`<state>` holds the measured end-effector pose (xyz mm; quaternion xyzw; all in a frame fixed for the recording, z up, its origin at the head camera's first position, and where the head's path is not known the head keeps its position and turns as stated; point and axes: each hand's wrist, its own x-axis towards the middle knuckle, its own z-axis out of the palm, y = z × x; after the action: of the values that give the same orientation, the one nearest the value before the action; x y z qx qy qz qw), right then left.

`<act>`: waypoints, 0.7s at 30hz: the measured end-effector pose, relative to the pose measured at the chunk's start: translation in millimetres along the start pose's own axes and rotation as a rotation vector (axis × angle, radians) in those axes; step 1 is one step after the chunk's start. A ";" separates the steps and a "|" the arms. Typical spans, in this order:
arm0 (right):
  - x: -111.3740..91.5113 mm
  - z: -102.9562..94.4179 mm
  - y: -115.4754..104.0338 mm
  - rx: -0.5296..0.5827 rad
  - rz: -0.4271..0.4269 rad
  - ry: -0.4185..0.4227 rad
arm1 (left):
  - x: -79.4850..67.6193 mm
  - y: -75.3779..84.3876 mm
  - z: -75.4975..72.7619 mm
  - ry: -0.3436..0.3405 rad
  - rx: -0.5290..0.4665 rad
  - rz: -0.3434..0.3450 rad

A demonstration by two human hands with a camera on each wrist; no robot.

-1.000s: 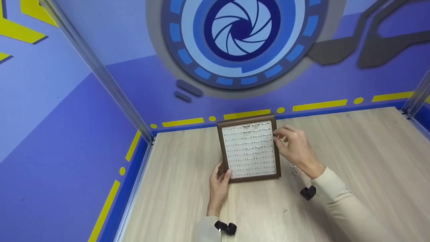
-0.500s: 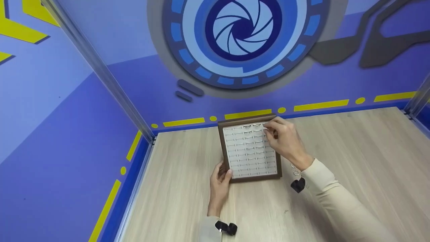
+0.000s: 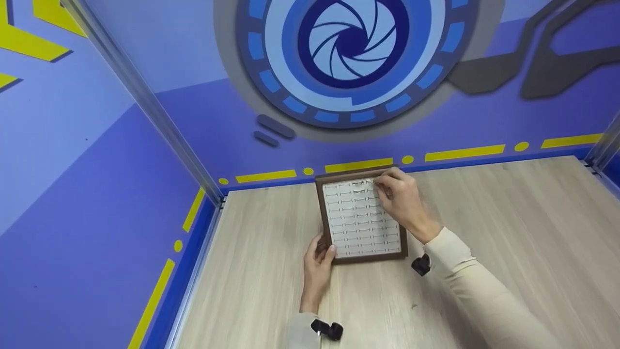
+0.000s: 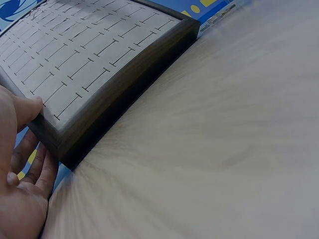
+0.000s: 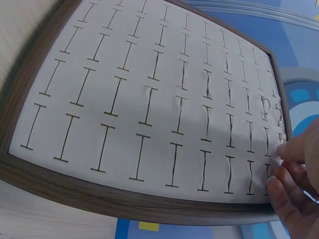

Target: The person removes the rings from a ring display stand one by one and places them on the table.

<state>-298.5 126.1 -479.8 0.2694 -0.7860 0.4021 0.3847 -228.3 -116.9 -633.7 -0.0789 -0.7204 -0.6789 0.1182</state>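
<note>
A ring display tray (image 3: 361, 218) with a dark wooden frame and a white slotted pad stands tilted up on the table. My left hand (image 3: 318, 271) grips its lower left corner, thumb on the front and fingers behind. Near the top right of the pad, my right hand (image 3: 404, 198) pinches a small ring at a slot, mostly hidden by the fingertips (image 5: 281, 149). Silver rings (image 3: 358, 183) sit in a few slots of the upper rows beside it. One such ring (image 5: 265, 105) shows close to those fingers in the right wrist view.
The wooden table (image 3: 508, 232) extends to both sides of the tray. A blue printed wall (image 3: 271, 106) rises close behind it, and a metal corner post (image 3: 145, 106) runs up at the left. A black wrist camera (image 3: 327, 329) sits on the left cuff.
My right hand has moved left from the tray's right edge onto the top right slots. Its forearm now covers the loose rings seen earlier on the table. The left hand keeps its grip.
</note>
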 end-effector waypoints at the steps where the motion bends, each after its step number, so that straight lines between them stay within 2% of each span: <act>1: 0.1 0.8 0.3 -0.004 -0.004 0.005 | -0.3 0.8 -0.1 -0.001 0.001 0.001; 9: 2.6 3.0 -0.6 -0.071 0.016 -0.023 | -5.7 31.7 -3.7 -0.026 -0.035 -0.005; 21: 3.4 -0.2 1.8 -0.091 -0.002 -0.075 | -5.0 34.5 -4.8 -0.032 -0.024 -0.028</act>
<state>-301.7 126.9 -477.7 0.2672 -0.8171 0.3551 0.3672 -213.8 -119.2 -601.8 -0.0811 -0.7151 -0.6877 0.0960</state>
